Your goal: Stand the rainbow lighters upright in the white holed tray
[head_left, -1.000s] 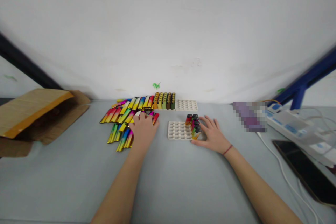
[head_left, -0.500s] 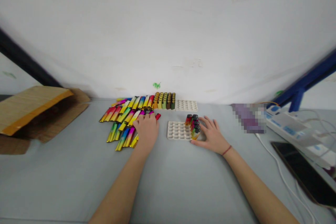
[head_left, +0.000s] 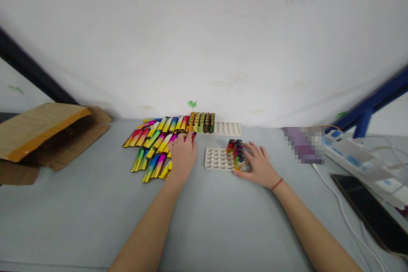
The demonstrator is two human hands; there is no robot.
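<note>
My left hand [head_left: 183, 155] is over the right edge of a pile of shiny tubes [head_left: 157, 139] in rainbow colours with gold ends. Its fingers are closed at a dark red tube [head_left: 194, 136], which shows only in part. My right hand [head_left: 259, 165] rests beside a white tray [head_left: 218, 159] of round pockets, thumb and fingers spread. The thumb lies near the tray's front right corner, and the fingertips are against black-topped tubes [head_left: 238, 153] that stand in its right side. The tray's left pockets hold nothing.
Behind are upright gold-topped tubes [head_left: 201, 122] in rows and a second white tray [head_left: 228, 128]. An open cardboard box [head_left: 47, 136] lies at the left. On the right are a power strip [head_left: 353, 155], a phone [head_left: 369, 208], a white cable [head_left: 338, 202] and a blurred purple item [head_left: 301, 144].
My left hand has moved slightly away from me and to the right, with the red tube at its fingertips. The right hand stays by the tray. The whole view has shifted slightly.
</note>
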